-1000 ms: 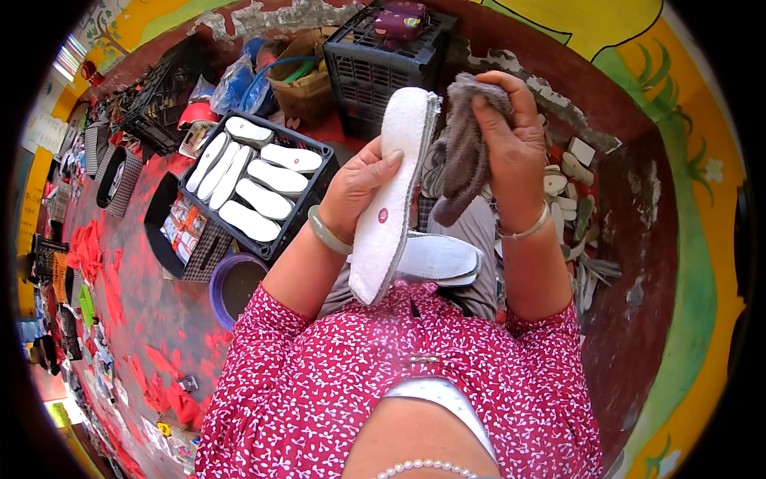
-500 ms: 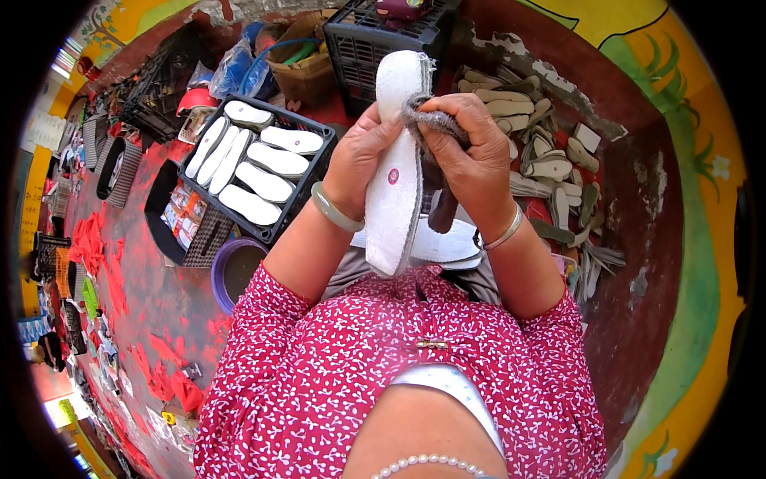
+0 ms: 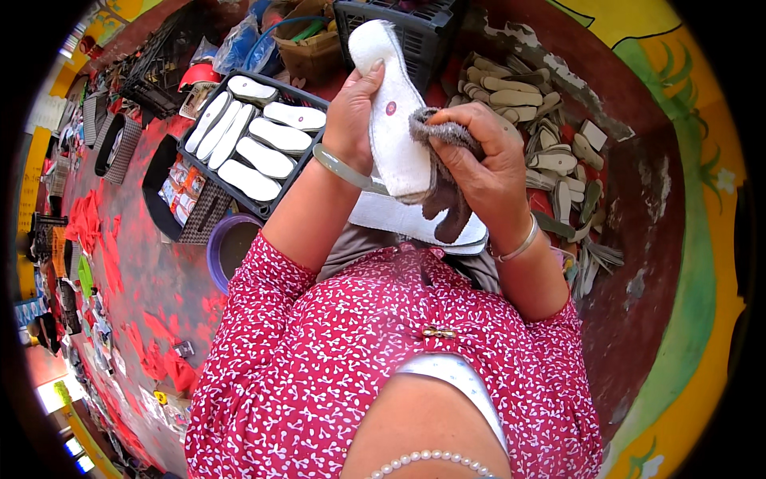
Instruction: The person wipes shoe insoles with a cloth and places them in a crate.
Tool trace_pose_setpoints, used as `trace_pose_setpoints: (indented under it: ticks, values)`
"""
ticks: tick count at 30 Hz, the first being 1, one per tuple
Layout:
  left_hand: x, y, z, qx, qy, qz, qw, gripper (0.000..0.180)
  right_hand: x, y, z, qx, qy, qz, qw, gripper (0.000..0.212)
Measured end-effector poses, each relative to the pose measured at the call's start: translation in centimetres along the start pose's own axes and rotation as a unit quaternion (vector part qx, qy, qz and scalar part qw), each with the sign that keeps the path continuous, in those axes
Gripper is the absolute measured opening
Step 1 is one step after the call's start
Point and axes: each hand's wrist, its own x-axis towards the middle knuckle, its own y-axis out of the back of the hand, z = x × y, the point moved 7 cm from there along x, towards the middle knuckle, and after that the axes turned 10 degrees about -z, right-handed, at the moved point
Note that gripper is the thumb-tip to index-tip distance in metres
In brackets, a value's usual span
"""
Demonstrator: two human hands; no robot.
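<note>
My left hand (image 3: pixel 357 112) grips a white shoe insole (image 3: pixel 396 132) by its left edge, thumb on the face near a small red round mark. The insole is tilted, its upper end leaning left. In my right hand (image 3: pixel 481 154) is a bunched grey-brown cloth (image 3: pixel 449 209), pinched between thumb and fingers. A fold of the cloth lies against the insole's right edge, and its loose end hangs below. More white insoles (image 3: pixel 415 219) rest across my lap, partly covered by the held insole and the cloth.
A black crate (image 3: pixel 267 206) of white insoles stands at left, beside a purple bucket (image 3: pixel 230 254) and a dark box (image 3: pixel 165 210) with packets. Heaped insoles (image 3: pixel 554 162) lie at right against the red wall (image 3: pixel 638 199). Another black crate (image 3: pixel 399 40) is at the back.
The insole has swung so its upper end leans left and its lower end has risen to the right. My left hand has moved up its edge; the cloth has shifted lower along the right edge.
</note>
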Motion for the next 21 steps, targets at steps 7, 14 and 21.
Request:
trace_pose_setpoints:
  ticks: [7, 14, 21]
  values:
    - [0.3, 3.7, 0.4, -0.01, -0.045, 0.105, 0.993, 0.028, -1.3, -0.3, -0.8, -0.049, 0.031, 0.005, 0.998, 0.02]
    - [0.6, 4.9, 0.6, -0.088, -0.051, 0.169, 0.98, 0.028, -3.0, -4.1, -1.4, -0.197, 0.073, -0.033, 0.977, 0.031]
    - [0.1, 5.3, 1.5, -0.076, -0.063, 0.203, 0.974, 0.03, -1.0, 1.3, -4.1, -0.184, 0.145, 0.083, 0.969, 0.029]
